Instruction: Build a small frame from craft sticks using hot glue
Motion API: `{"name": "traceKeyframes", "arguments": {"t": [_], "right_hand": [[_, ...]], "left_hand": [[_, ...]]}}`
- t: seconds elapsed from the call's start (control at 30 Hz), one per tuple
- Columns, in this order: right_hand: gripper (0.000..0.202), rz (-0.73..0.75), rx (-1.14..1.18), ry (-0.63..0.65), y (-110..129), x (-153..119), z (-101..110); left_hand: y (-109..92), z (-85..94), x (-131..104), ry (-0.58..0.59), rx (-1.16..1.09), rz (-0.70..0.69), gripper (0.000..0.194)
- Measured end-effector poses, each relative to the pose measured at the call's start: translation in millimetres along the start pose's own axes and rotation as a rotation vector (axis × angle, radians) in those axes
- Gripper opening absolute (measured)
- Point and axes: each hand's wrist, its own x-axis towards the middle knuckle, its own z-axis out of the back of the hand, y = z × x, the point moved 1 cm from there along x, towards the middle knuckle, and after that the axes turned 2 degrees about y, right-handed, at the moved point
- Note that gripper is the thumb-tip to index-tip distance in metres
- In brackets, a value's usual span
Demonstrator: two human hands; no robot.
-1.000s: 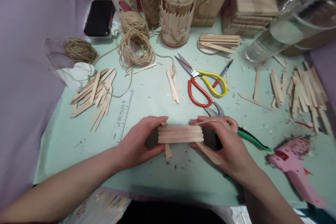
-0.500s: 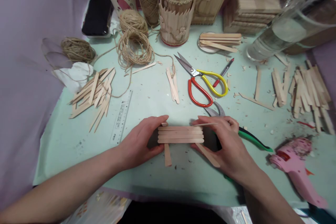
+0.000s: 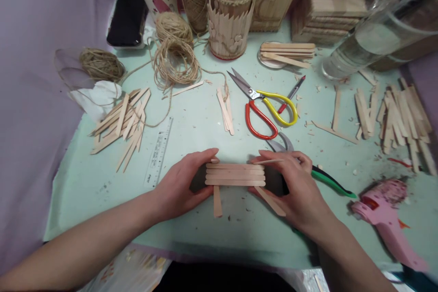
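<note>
Between my two hands is a small panel of popsicle sticks [image 3: 235, 174], several sticks lying side by side with rounded ends. Two stick legs poke out below it, a left one [image 3: 217, 201] hanging nearly straight and a right one [image 3: 271, 202] slanting toward my right palm. My left hand [image 3: 186, 180] grips the panel's left end between thumb and fingers. At the other end, my right hand [image 3: 296, 187] holds it the same way, with a thin stick [image 3: 268, 162] along its fingers. Pruning shears [image 3: 330, 181] with a green handle lie partly hidden behind my right hand.
Scissors [image 3: 262, 102] with red and yellow handles lie ahead, beside a red pen [image 3: 292, 94]. Cut sticks [image 3: 121, 123] and a ruler [image 3: 159, 153] are at left, below jute twine [image 3: 176, 64]. A pink glue gun [image 3: 386, 223] rests at right, near a stick pile [image 3: 405, 121].
Almost nothing differs. The panel and both hands have shifted very slightly; both hands keep their hold.
</note>
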Motion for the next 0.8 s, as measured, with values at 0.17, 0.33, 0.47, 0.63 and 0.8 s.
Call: {"name": "traceKeyframes", "arguments": {"t": [0.17,0.33,0.47,0.63,0.8], "right_hand": [[0.036,-0.001,-0.004,-0.004,0.0,0.0,-0.3],[0.034,-0.001,-0.001,-0.007,-0.3,0.4,-0.7],[0.035,-0.009,-0.007,-0.002,-1.2,0.1,-1.9],[0.039,-0.043,-0.023,0.024,1.5,0.2,-0.7],[0.043,-0.051,-0.045,0.063,2.8,0.3,1.2]], "left_hand": [[-0.9,1.2,0.3,-0.002,-0.018,-0.007,0.069],[-1.5,1.5,1.0,0.001,-0.013,0.000,0.068],[-1.6,0.5,1.0,0.000,-0.008,0.016,0.069],[1.5,-3.0,1.6,0.010,-0.035,0.022,0.075],[4.5,-5.0,1.5,0.046,-0.078,0.024,0.083]]}}
